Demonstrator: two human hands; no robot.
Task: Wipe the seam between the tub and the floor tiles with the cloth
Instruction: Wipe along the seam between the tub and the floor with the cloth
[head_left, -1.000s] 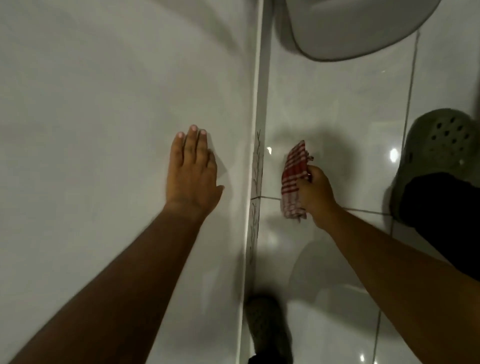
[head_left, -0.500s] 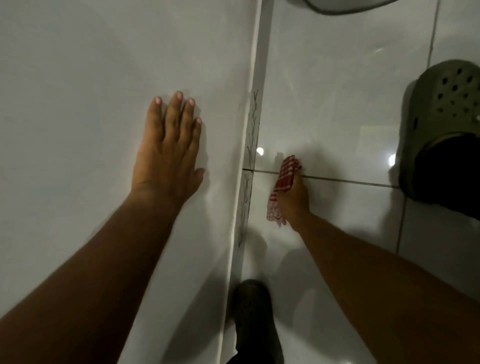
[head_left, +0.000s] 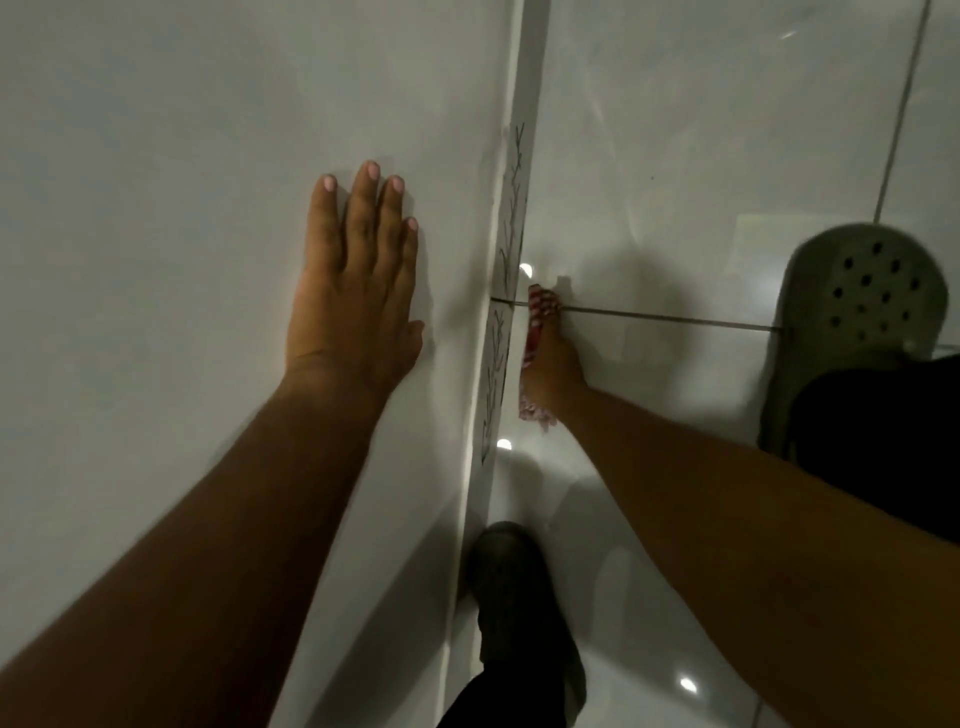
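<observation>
The white tub (head_left: 182, 156) fills the left half of the view. Its edge meets a narrow patterned strip, the seam (head_left: 511, 223), which runs top to bottom beside the glossy white floor tiles (head_left: 675, 156). My left hand (head_left: 353, 280) lies flat on the tub surface, fingers spread a little, holding nothing. My right hand (head_left: 553, 364) grips a red-and-white checked cloth (head_left: 540, 312) and presses it down against the floor right at the seam, where a grout line crosses. Part of the cloth trails out below my wrist.
My two feet wear olive-green clogs: one (head_left: 857, 306) at the right edge on the tiles, one (head_left: 519, 613) at the bottom close to the seam. Black trouser legs show above both. Grout lines (head_left: 675, 317) cross the floor.
My right hand has carried the cloth left, from the open floor tile to the seam against the tub. The view has shifted down along the tub; the left hand stays flat on it.
</observation>
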